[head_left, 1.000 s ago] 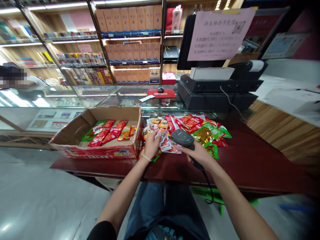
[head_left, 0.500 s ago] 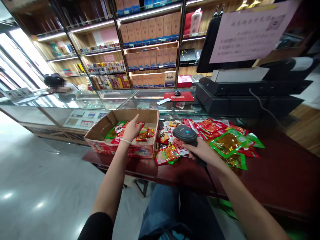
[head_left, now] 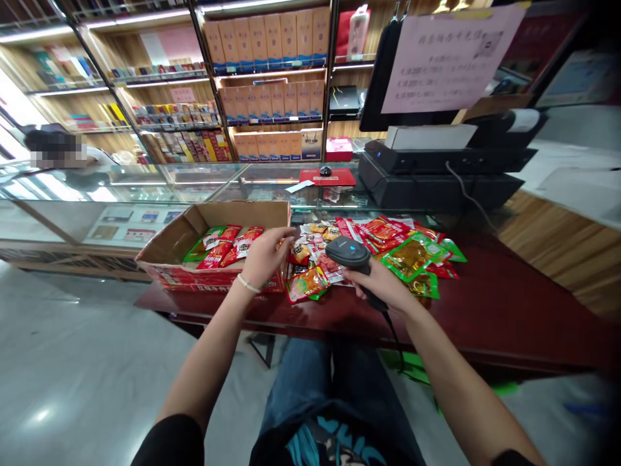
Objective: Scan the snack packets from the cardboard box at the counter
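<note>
My right hand (head_left: 376, 283) is wrapped round the handle of a black barcode scanner (head_left: 347, 253), whose head points left over the packets. My left hand (head_left: 266, 257) hovers over the right wall of a cardboard box (head_left: 167, 275), fingers stretched toward the pile and slightly apart; its fingertips are close to small snack packets (head_left: 299, 252). Inside the box lie several red and green snack packets (head_left: 218, 249). Below the scanner is a red-edged packet (head_left: 308, 283). Green-edged packets (head_left: 412, 254) and red packets (head_left: 381, 233) are heaped to the right.
A dark red table (head_left: 490, 291) carries the box and packets. Behind it runs a glass counter (head_left: 262, 173) with a mouse (head_left: 325, 171) on a red mat. A monitor bearing a pink sheet (head_left: 436, 61) and a black cash drawer (head_left: 436, 188) stand right. Someone (head_left: 92, 158) is at far left.
My left hand has moved right, from inside the box to its right wall by the packet pile. The scanner stays in my right hand. The view has shifted to the right.
</note>
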The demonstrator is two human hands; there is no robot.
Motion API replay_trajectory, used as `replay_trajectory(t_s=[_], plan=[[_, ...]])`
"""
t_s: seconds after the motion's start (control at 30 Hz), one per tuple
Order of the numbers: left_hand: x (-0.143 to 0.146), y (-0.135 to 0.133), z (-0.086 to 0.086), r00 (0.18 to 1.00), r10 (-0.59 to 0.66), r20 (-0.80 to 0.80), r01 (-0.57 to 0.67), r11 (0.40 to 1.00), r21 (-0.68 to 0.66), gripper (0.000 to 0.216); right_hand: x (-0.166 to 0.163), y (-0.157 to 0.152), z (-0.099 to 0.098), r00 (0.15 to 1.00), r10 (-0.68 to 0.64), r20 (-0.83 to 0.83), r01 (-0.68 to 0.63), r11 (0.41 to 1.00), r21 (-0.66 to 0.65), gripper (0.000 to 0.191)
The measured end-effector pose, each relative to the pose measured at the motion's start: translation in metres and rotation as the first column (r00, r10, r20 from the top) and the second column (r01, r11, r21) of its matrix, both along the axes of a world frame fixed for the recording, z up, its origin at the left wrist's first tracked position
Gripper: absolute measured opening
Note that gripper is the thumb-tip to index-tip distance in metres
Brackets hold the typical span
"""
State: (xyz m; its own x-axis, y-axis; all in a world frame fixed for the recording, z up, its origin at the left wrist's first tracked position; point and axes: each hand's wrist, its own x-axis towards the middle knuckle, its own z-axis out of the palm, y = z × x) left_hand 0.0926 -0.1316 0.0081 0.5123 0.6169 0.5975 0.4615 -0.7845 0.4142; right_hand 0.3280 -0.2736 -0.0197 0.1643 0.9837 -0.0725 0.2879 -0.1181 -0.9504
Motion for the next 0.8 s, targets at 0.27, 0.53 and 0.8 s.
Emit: replay_trajectory(t_s=[0.27,0.53,0.8], plan=[[0.022,-0.051,-0.029,0.970,-0.112,-0.215,0.107,0.994,-0.034,0.029,-0.001,-0.031,-0.005,0.999,-0.031,-0.017,0.031,0.999,0.014,0.031],[0.037,-0.059,-0.078,0.876,-0.176,-0.449,0.070,0.968,-0.242,0.047,0.001,-0.053,-0.008,0.998,-0.059,-0.017,0.059,0.998,0.020,0.032],[0.036,-0.064,-0.099,0.826,-0.048,-0.562,-0.047,0.987,-0.153,0.053,0.004,-0.063,-0.011,0.998,-0.056,-0.041,0.058,0.997,0.051,0.035]])
